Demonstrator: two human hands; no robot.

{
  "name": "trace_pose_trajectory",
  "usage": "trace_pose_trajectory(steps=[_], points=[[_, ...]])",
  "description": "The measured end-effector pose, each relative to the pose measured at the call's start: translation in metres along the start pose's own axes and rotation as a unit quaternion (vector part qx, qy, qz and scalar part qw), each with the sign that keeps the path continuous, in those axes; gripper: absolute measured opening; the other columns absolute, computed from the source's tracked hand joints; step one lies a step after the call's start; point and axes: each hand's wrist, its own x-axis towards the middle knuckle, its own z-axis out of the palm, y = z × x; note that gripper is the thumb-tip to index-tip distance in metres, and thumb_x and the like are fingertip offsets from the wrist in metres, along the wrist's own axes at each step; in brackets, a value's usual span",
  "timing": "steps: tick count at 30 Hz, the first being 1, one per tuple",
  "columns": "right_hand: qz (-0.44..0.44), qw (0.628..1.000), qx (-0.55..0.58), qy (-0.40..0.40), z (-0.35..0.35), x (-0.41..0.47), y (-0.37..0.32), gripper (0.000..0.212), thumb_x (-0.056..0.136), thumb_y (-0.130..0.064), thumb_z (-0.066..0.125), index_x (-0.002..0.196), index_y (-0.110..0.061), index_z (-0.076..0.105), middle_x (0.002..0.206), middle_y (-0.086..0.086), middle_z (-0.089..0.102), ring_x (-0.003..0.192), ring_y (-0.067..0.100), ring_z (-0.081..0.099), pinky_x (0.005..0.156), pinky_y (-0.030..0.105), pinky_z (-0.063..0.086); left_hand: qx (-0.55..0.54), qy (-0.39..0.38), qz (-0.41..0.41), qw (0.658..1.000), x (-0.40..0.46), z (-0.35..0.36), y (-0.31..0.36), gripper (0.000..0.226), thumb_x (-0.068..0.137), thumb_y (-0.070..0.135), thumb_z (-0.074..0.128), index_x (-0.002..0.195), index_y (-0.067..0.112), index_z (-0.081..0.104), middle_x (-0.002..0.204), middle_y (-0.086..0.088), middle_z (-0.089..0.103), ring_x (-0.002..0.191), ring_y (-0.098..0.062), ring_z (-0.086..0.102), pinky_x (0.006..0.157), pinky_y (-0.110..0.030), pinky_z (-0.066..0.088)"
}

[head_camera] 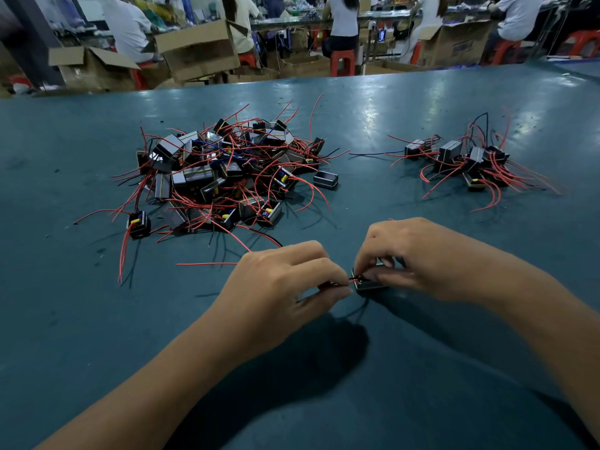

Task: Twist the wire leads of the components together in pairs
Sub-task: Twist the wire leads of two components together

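The table (97, 319) is dark teal with pale glare patches toward its far edge. The large pile of components (214, 177) is black and grey with yellow tabs, red leads and a few blue ones. The smaller pile (467, 164) near the right edge is black with red leads. Beyond the far edge, cardboard boxes (198, 50) are brown and stools (342, 61) red.

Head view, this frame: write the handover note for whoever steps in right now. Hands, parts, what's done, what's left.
Left hand: pinches the red and black leads coming off the component.
Right hand: grips the small black component near the table's front.
Large pile, far left: loose, tangled leads, seemingly not yet done.
Small pile, far right: probably finished pieces; twists too small to confirm.
Left: finish this pair, set it right, then work through the large pile.
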Motion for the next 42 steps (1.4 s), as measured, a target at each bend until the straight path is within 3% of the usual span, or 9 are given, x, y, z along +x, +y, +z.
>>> trace_pose_trajectory(steps=[6,11,16,21,25,28,33,39,42], points=[[0.007,1.0,-0.001,0.007,0.006,0.003,0.002,0.004,0.095,-0.018,0.061,0.097,-0.02,0.065,0.089,-0.014,0.05,0.078,0.002,0.043,0.075,0.017,0.033,0.003,0.0,0.019,1.0,0.0,0.0,0.001,0.01,0.092,0.024,0.072,0.087,0.016,0.076,0.082,0.006,0.067,0.068,-0.015,0.062,0.056,-0.033,0.049],[-0.016,1.0,0.013,-0.011,0.002,0.0,0.003,0.009,0.093,-0.02,0.066,0.101,-0.022,0.068,0.09,-0.014,0.053,0.078,-0.003,0.045,0.075,0.011,0.033,0.009,-0.003,0.019,1.0,-0.001,0.0,-0.001,0.011,0.092,0.024,0.072,0.086,0.016,0.076,0.081,0.006,0.067,0.068,-0.015,0.062,0.056,-0.035,0.049],[-0.013,1.0,0.014,-0.014,0.002,0.001,0.002,0.007,0.094,-0.022,0.066,0.1,-0.023,0.068,0.09,-0.015,0.052,0.078,-0.006,0.044,0.077,0.017,0.035,0.005,-0.005,0.024,1.0,-0.001,-0.001,-0.001,0.012,0.092,0.025,0.07,0.086,0.016,0.076,0.082,0.006,0.067,0.069,-0.014,0.062,0.056,-0.034,0.05],[0.023,0.999,0.006,-0.021,0.005,0.002,0.003,0.004,0.096,-0.021,0.059,0.098,-0.024,0.061,0.086,-0.02,0.044,0.077,-0.009,0.044,0.073,0.01,0.031,0.002,-0.01,0.026,1.0,-0.001,-0.002,-0.001,0.011,0.091,0.023,0.072,0.086,0.014,0.075,0.081,0.005,0.067,0.069,-0.016,0.063,0.056,-0.035,0.05],[0.054,0.998,0.016,-0.004,0.004,0.002,0.003,0.011,0.093,-0.023,0.059,0.089,-0.03,0.052,0.086,-0.014,0.051,0.077,0.004,0.05,0.07,0.017,0.036,-0.005,-0.018,0.033,0.999,-0.002,-0.001,-0.001,0.009,0.09,0.023,0.073,0.085,0.016,0.076,0.081,0.007,0.067,0.07,-0.013,0.063,0.056,-0.034,0.051],[0.065,0.997,0.032,-0.007,0.003,0.001,0.003,0.013,0.091,-0.023,0.062,0.086,-0.031,0.053,0.085,-0.012,0.053,0.077,0.007,0.052,0.07,0.019,0.04,-0.031,-0.031,0.014,0.999,-0.004,-0.001,-0.003,0.011,0.091,0.025,0.071,0.085,0.017,0.075,0.081,0.007,0.067,0.071,-0.013,0.064,0.056,-0.036,0.051],[0.061,0.996,0.066,-0.009,-0.001,-0.003,0.007,0.019,0.089,-0.023,0.066,0.083,-0.037,0.054,0.082,-0.017,0.053,0.081,0.001,0.053,0.07,0.012,0.037,-0.054,-0.036,-0.055,0.996,-0.004,-0.005,-0.015,0.013,0.09,0.028,0.069,0.084,0.017,0.075,0.077,0.009,0.066,0.067,-0.011,0.061,0.059,-0.038,0.051],[0.049,0.992,0.111,-0.046,-0.004,-0.008,0.01,0.009,0.086,-0.026,0.07,0.091,-0.034,0.068,0.09,-0.013,0.057,0.087,0.01,0.058,0.08,0.031,0.05,-0.007,-0.043,-0.116,0.992,-0.004,-0.007,-0.027,0.005,0.089,0.019,0.075,0.084,0.018,0.075,0.076,0.007,0.067,0.068,-0.015,0.062,0.065,-0.042,0.052],[0.041,0.992,0.112,-0.045,-0.006,-0.008,0.009,0.006,0.088,-0.03,0.07,0.092,-0.034,0.072,0.091,-0.013,0.059,0.086,0.01,0.059,0.079,0.029,0.049,0.004,-0.034,-0.111,0.993,-0.004,-0.006,-0.025,0.007,0.09,0.022,0.073,0.085,0.018,0.074,0.076,0.007,0.066,0.068,-0.017,0.061,0.064,-0.043,0.052]])
